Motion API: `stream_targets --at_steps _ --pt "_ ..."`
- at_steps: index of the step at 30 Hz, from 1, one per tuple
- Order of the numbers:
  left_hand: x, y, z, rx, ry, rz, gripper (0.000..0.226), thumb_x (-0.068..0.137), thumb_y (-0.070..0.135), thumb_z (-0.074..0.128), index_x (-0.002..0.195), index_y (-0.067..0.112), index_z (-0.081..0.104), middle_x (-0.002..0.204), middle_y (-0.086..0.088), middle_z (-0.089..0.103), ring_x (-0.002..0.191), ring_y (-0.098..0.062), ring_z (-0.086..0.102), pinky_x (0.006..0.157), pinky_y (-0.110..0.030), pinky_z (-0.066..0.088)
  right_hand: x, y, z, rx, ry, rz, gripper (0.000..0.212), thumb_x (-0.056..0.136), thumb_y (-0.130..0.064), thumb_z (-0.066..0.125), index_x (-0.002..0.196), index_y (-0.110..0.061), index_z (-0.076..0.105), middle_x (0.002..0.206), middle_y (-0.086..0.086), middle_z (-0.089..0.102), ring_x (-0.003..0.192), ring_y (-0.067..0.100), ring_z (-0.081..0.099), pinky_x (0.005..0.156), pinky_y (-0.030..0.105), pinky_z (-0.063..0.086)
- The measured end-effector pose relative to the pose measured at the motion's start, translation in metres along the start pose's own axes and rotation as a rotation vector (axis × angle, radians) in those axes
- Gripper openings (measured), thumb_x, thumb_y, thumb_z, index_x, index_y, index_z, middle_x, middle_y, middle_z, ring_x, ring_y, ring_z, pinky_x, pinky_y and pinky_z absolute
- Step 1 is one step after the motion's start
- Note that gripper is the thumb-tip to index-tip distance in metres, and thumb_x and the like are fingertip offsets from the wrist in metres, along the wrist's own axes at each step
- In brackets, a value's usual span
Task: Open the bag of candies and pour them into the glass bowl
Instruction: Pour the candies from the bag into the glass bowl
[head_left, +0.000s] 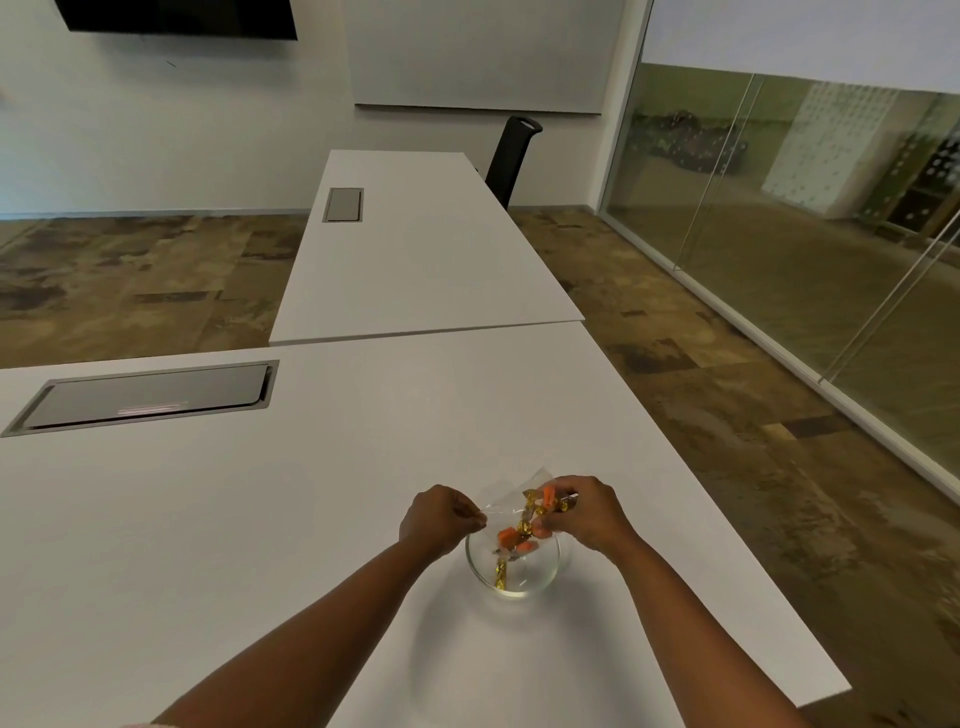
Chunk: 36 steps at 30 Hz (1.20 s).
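Note:
A clear plastic bag of candies (511, 496) hangs tilted just above the glass bowl (540, 574), which stands on the white table. My left hand (439, 519) pinches the bag's left edge. My right hand (584, 512) grips its right side, where orange and gold wrapped candies show through the plastic. Orange and gold candies (511, 540) lie at the bag's lower end over the bowl's rim, and a gold candy (500, 574) rests inside the bowl.
The white table (311, 493) has a grey cable hatch (145, 397) at the far left and an edge close on the right. A second white table (426, 249) adjoins behind, with a black chair (511, 158) beyond. A glass wall runs along the right.

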<state>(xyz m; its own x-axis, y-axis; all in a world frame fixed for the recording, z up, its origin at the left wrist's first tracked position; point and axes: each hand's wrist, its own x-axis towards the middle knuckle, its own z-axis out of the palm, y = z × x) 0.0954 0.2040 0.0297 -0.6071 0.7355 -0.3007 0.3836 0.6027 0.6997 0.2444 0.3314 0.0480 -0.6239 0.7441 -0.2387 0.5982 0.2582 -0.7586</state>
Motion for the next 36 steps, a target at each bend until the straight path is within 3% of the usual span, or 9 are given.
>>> stream_targets --at_steps 3,9,15,20,24,26,29,32,36 --pt "0.000 -0.001 0.000 -0.021 -0.014 -0.005 0.021 0.079 0.024 0.072 0.097 0.012 0.076 0.099 -0.008 0.076 0.094 -0.021 0.069 0.071 -0.024 0.049 0.000 -0.003 0.000 -0.005 -0.006 -0.007 0.033 0.067 -0.006 0.081 0.098 -0.012 0.073 0.092 -0.001 0.066 0.089 0.015 0.060 0.091 0.035 0.052" --pt "-0.001 -0.003 0.001 -0.039 -0.016 -0.014 0.020 0.079 0.021 0.072 0.095 0.011 0.076 0.097 -0.009 0.077 0.093 -0.021 0.070 0.071 -0.025 0.049 -0.002 -0.005 0.001 -0.036 0.006 -0.023 0.030 0.066 -0.010 0.082 0.095 -0.012 0.073 0.089 -0.002 0.068 0.084 0.012 0.059 0.077 0.022 0.043" --pt "-0.001 -0.003 0.002 -0.050 -0.029 -0.018 0.019 0.079 0.021 0.071 0.096 0.011 0.076 0.098 -0.009 0.076 0.094 -0.021 0.069 0.068 -0.023 0.047 -0.003 -0.007 0.000 -0.044 0.002 -0.019 0.031 0.065 -0.008 0.083 0.094 -0.011 0.072 0.084 -0.005 0.065 0.083 0.013 0.059 0.077 0.024 0.044" --pt "-0.001 -0.006 0.003 -0.067 -0.032 -0.018 0.017 0.080 0.019 0.071 0.094 0.012 0.076 0.097 -0.008 0.077 0.088 -0.018 0.070 0.054 -0.016 0.044 -0.004 -0.008 -0.005 0.011 -0.045 -0.016 0.046 0.065 -0.002 0.082 0.108 -0.012 0.067 0.101 0.008 0.067 0.087 0.018 0.061 0.080 0.027 0.049" --pt "0.000 -0.007 0.003 -0.082 -0.026 -0.030 0.015 0.080 0.017 0.069 0.092 0.012 0.076 0.095 -0.008 0.077 0.065 -0.008 0.062 0.047 -0.014 0.039 -0.005 -0.009 -0.008 0.026 -0.056 -0.013 0.046 0.069 0.005 0.076 0.110 -0.012 0.066 0.103 0.006 0.065 0.094 0.020 0.063 0.083 0.030 0.050" --pt "0.002 -0.009 0.004 -0.093 -0.028 -0.034 0.014 0.080 0.016 0.069 0.090 0.011 0.076 0.094 -0.009 0.077 0.064 -0.008 0.062 0.048 -0.015 0.042 -0.005 -0.010 -0.009 0.029 -0.030 -0.010 0.041 0.072 0.007 0.067 0.107 -0.014 0.067 0.099 0.001 0.063 0.094 0.016 0.060 0.083 0.030 0.050" --pt "0.003 -0.011 0.004 -0.107 -0.027 -0.034 0.014 0.079 0.015 0.069 0.090 0.009 0.076 0.093 -0.011 0.077 0.060 -0.008 0.063 0.049 -0.015 0.045 -0.004 -0.009 -0.008 0.033 0.011 -0.046 0.036 0.075 0.007 0.057 0.102 -0.014 0.069 0.095 0.000 0.065 0.089 0.012 0.060 0.072 0.018 0.049" --pt "0.004 -0.013 0.005 -0.120 -0.022 -0.031 0.013 0.079 0.013 0.069 0.089 0.009 0.076 0.090 -0.009 0.077 0.055 -0.002 0.059 0.048 -0.015 0.043 -0.003 -0.009 -0.007 0.019 0.056 -0.129 0.029 0.078 0.006 0.062 0.098 -0.012 0.070 0.094 0.003 0.070 0.081 0.009 0.062 0.062 0.002 0.043" --pt "0.004 -0.015 0.004 -0.156 -0.023 -0.056 0.011 0.079 0.014 0.070 0.087 0.011 0.076 0.077 -0.004 0.071 0.063 -0.009 0.062 0.054 -0.020 0.047 0.000 -0.011 -0.007 0.067 0.109 -0.185 0.020 0.077 0.002 0.071 0.091 -0.012 0.072 0.087 -0.002 0.070 0.075 -0.007 0.062 0.059 -0.006 0.043"
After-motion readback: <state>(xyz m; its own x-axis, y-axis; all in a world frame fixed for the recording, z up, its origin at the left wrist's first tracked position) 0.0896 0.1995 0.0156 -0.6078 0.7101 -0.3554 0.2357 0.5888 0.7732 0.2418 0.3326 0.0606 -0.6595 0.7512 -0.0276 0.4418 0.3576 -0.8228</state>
